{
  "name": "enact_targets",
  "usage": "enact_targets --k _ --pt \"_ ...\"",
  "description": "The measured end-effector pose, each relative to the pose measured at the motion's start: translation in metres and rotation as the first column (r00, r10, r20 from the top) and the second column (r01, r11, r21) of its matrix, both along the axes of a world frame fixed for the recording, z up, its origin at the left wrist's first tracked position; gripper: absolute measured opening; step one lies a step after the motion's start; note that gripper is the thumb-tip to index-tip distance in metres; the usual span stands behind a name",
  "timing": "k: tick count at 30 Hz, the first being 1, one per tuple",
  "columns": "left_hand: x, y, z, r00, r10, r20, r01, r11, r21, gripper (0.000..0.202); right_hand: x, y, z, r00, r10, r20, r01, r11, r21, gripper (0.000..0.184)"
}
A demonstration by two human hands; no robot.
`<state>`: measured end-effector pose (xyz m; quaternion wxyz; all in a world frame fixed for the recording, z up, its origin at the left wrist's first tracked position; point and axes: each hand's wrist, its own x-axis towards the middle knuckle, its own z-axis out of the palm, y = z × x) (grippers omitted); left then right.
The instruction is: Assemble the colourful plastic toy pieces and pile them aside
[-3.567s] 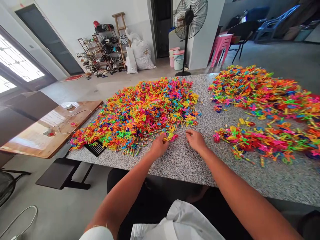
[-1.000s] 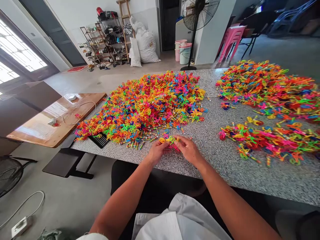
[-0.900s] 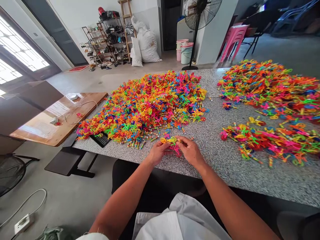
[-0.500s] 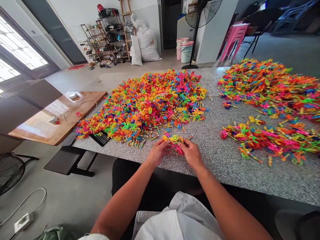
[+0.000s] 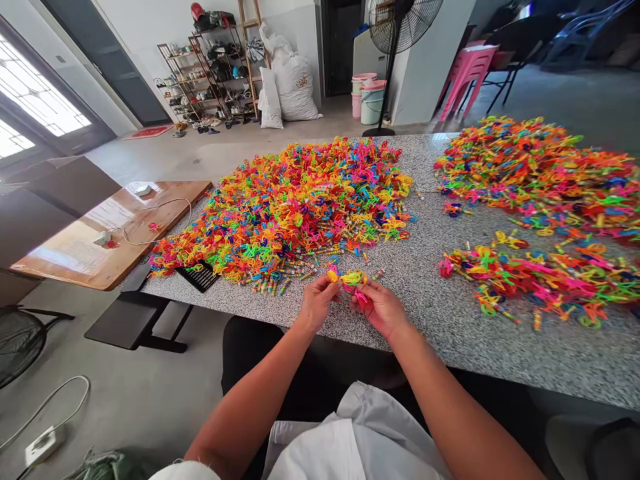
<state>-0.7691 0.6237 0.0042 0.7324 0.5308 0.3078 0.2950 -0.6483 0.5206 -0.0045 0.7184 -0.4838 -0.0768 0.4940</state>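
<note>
Left hand: the left hand [image 5: 316, 303] is pinching, fingertips closed, the yellow end of a cluster of plastic loops [image 5: 350, 279].
Right hand: the right hand [image 5: 383, 308] is gripping the same cluster from the other side, at its pink part, thumb and fingers closed on it.
Position of cluster: it is hanging between the two hands just above the near edge of the granite table [image 5: 450, 333], apparently lifted clear so that both sets of fingertips are reaching it.
Stock: the large heap [image 5: 300, 207] is lying just beyond the hands, with short striped tubes [image 5: 280, 280] strewn along its near edge, within easy reach.
Other heaps: a smaller heap [image 5: 530, 280] and a far heap [image 5: 530, 167] are lying to the right, well apart from the hands.
Obstructions: nothing is standing between hands and heaps; a black grille [image 5: 199, 277] is poking out from under the large heap's left corner.
Surroundings: a wooden table [image 5: 100, 247] is adjoining on the left; a floor fan [image 5: 400, 27] is standing behind.
</note>
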Motion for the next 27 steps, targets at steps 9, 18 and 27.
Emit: enact_targets --k 9,18,27 --pt "0.006 -0.010 0.001 0.992 0.124 0.013 -0.123 0.991 -0.051 0.032 -0.026 0.006 0.000 0.980 -0.169 0.105 0.163 0.985 0.061 0.037" --pt "-0.002 -0.018 0.007 0.979 0.205 -0.019 -0.188 0.925 0.330 0.015 -0.027 -0.006 0.008 0.722 -0.129 0.680 0.289 0.949 -0.127 0.032" --pt "-0.008 -0.020 0.005 0.979 0.202 -0.015 -0.186 0.924 0.335 0.009 -0.034 0.006 0.002 0.964 -0.233 0.128 0.237 0.971 -0.017 0.028"
